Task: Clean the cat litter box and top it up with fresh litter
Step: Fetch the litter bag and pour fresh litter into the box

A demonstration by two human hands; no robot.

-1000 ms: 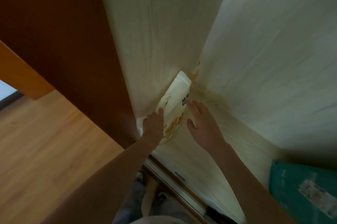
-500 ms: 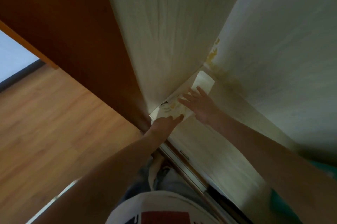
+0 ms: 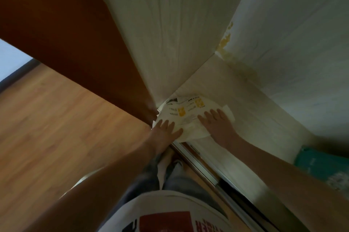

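Pale corner floor (image 3: 236, 99), flattened litter bag (image 3: 188, 112) under left hand (image 3: 166, 131), right hand (image 3: 217, 124).

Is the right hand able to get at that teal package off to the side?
Probably yes: the right hand lies flat on the litter bag, holding nothing, and nothing visibly blocks the teal package.

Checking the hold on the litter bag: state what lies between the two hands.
In the head view, only the litter bag itself spans the gap: the left hand and the right hand both rest flat on it.

The litter bag (image 3: 188, 116) lies flat in the corner, left hand (image 3: 166, 133) and right hand (image 3: 217, 124) on it.
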